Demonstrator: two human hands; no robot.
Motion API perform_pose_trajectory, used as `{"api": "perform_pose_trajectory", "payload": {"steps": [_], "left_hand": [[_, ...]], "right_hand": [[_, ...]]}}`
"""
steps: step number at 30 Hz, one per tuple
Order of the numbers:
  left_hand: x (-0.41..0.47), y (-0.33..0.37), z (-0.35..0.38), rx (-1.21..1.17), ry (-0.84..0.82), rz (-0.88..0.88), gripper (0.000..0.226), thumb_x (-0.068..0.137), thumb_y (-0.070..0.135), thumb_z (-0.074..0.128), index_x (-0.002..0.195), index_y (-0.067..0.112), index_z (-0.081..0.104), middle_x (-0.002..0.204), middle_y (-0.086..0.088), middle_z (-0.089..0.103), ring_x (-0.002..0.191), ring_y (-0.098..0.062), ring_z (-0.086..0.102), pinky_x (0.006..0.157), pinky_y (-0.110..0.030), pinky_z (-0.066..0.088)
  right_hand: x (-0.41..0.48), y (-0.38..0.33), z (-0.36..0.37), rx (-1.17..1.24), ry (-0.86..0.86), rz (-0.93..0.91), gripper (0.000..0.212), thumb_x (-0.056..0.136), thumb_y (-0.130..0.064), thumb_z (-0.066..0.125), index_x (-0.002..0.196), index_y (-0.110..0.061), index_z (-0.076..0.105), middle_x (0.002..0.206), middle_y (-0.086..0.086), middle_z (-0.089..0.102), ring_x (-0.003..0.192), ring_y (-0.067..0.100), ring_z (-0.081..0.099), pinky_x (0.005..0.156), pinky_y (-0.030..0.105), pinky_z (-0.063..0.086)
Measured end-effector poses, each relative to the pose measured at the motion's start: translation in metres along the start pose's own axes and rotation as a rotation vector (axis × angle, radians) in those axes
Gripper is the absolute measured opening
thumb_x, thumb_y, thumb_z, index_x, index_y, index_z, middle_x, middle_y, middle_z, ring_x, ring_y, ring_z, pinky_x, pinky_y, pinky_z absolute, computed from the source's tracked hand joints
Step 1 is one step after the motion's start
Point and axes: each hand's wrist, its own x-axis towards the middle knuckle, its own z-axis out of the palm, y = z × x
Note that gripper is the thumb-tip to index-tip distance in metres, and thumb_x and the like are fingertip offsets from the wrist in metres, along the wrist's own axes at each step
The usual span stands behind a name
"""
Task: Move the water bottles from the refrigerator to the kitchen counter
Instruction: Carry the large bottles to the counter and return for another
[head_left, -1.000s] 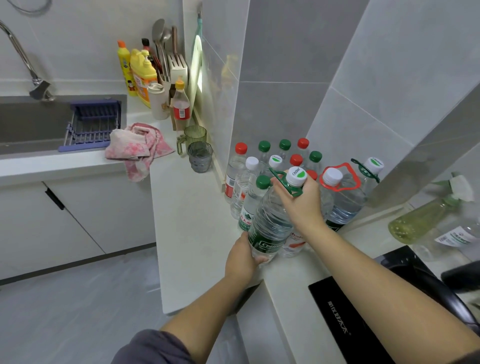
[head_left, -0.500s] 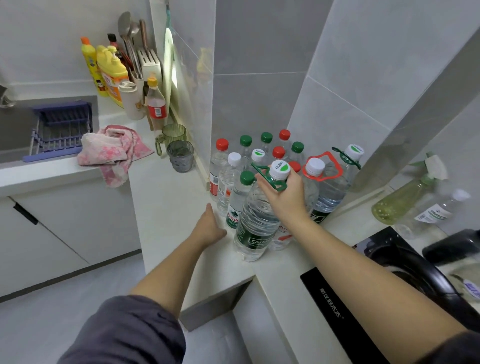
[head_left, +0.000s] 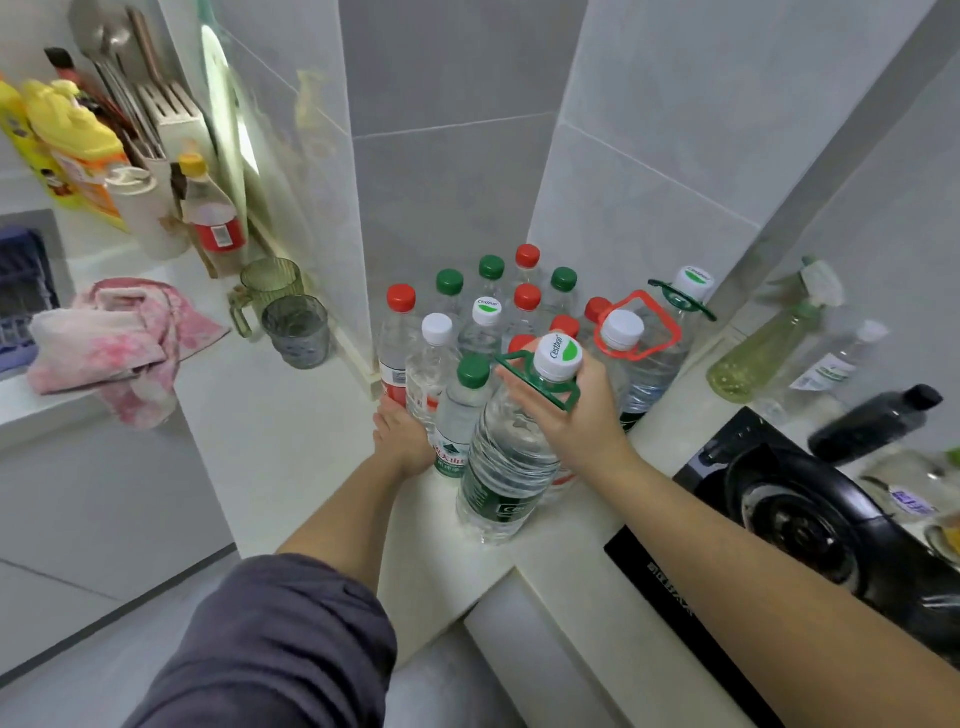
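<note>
L hand (head_left: 402, 436) slid fwd against small bottles (head_left: 457, 415).

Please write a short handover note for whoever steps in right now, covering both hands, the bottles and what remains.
Right hand: gripping the neck and green handle of the big bottle, which stands near the counter edge.
Left hand: against the base of the small bottles, apparently nudging them; not gripping anything that shows.
Done: many bottles already clustered in the counter corner, including the red-handled bottle.
Left: let go of the big bottle and tidy the group. The refrigerator is out of view, so any remaining bottles cannot be confirmed.
</note>
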Motion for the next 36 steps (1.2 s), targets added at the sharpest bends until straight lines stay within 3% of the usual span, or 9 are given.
{"api": "perform_pose_trajectory", "payload": {"steps": [8, 13, 17, 21, 23, 25, 28, 31, 36], "left_hand": [[-0.002, 0.002, -0.001, 0.061, -0.034, -0.008, 0.115, 0.087, 0.034, 0.068, 0.146, -0.003, -0.024, 0.16, -0.023, -0.002, 0.148, -0.036, 0.002, 0.12, -0.044, 0.006], [-0.004, 0.001, -0.001, 0.079, -0.039, -0.023, 0.112, 0.088, 0.034, 0.066, 0.148, -0.002, -0.021, 0.161, -0.021, 0.0, 0.149, -0.034, 0.002, 0.121, -0.044, 0.006], [-0.011, -0.002, -0.003, 0.131, -0.02, -0.005, 0.112, 0.088, 0.04, 0.066, 0.149, -0.002, -0.018, 0.161, -0.019, 0.006, 0.149, -0.032, 0.005, 0.121, -0.046, 0.009], [-0.018, -0.003, -0.007, 0.176, -0.03, 0.025, 0.105, 0.09, 0.038, 0.063, 0.151, -0.003, -0.013, 0.162, -0.017, 0.005, 0.149, -0.032, 0.006, 0.12, -0.047, 0.01], [-0.024, -0.004, -0.012, 0.19, -0.025, 0.031, 0.104, 0.089, 0.031, 0.065, 0.151, -0.003, -0.011, 0.161, -0.018, 0.009, 0.148, -0.032, 0.01, 0.12, -0.047, 0.012], [-0.031, -0.002, -0.014, 0.196, -0.036, 0.049, 0.101, 0.089, 0.027, 0.065, 0.151, -0.001, -0.009, 0.16, -0.018, 0.012, 0.147, -0.033, 0.013, 0.119, -0.048, 0.015], [-0.041, 0.007, -0.007, 0.132, -0.065, 0.082, 0.099, 0.089, 0.029, 0.065, 0.151, 0.0, -0.007, 0.159, -0.018, 0.016, 0.145, -0.036, 0.019, 0.117, -0.05, 0.019], [-0.043, 0.018, 0.0, 0.163, -0.057, 0.026, 0.097, 0.09, 0.023, 0.064, 0.151, -0.003, -0.007, 0.159, -0.019, 0.01, 0.145, -0.036, 0.016, 0.118, -0.049, 0.018], [-0.05, 0.021, 0.001, 0.212, -0.024, -0.038, 0.097, 0.092, 0.019, 0.063, 0.151, -0.002, -0.011, 0.16, -0.018, 0.011, 0.146, -0.035, 0.015, 0.118, -0.05, 0.018]], "right_hand": [[-0.003, -0.003, 0.001, 0.004, 0.007, 0.028, 0.024, 0.084, 0.002, 0.072, 0.101, 0.013, 0.06, 0.096, 0.024, 0.069, 0.086, 0.017, 0.066, 0.081, 0.027, 0.054], [-0.008, -0.002, 0.0, 0.0, 0.015, 0.062, 0.027, 0.085, -0.005, 0.073, 0.108, 0.005, 0.062, 0.101, 0.011, 0.072, 0.092, 0.011, 0.069, 0.084, 0.025, 0.054], [-0.013, -0.005, 0.0, -0.03, 0.022, 0.081, 0.028, 0.084, -0.017, 0.075, 0.109, -0.014, 0.062, 0.102, -0.007, 0.072, 0.097, 0.008, 0.068, 0.087, 0.023, 0.053], [-0.024, -0.003, -0.001, -0.069, 0.02, 0.092, 0.041, 0.083, -0.021, 0.077, 0.111, -0.04, 0.055, 0.106, -0.035, 0.065, 0.103, -0.01, 0.06, 0.086, 0.005, 0.043], [-0.03, -0.001, -0.001, -0.072, 0.02, 0.1, 0.051, 0.08, -0.024, 0.079, 0.117, -0.045, 0.05, 0.113, -0.036, 0.061, 0.11, -0.012, 0.056, 0.088, 0.003, 0.04], [-0.033, 0.002, 0.0, -0.067, 0.024, 0.106, 0.06, 0.079, -0.025, 0.081, 0.127, -0.04, 0.048, 0.121, -0.028, 0.06, 0.114, -0.011, 0.055, 0.092, 0.005, 0.04], [-0.036, 0.003, -0.002, -0.077, 0.008, 0.094, 0.069, 0.078, -0.025, 0.081, 0.138, -0.024, 0.047, 0.128, -0.016, 0.06, 0.118, -0.004, 0.055, 0.103, 0.024, 0.045], [-0.038, 0.003, -0.009, -0.119, -0.039, 0.052, 0.071, 0.077, -0.033, 0.08, 0.14, -0.026, 0.045, 0.132, -0.015, 0.058, 0.123, 0.002, 0.053, 0.107, 0.039, 0.044], [-0.042, 0.012, -0.02, -0.142, -0.1, 0.057, 0.082, 0.074, -0.045, 0.078, 0.145, -0.026, 0.041, 0.14, -0.007, 0.052, 0.131, 0.012, 0.049, 0.109, 0.045, 0.042]]}}
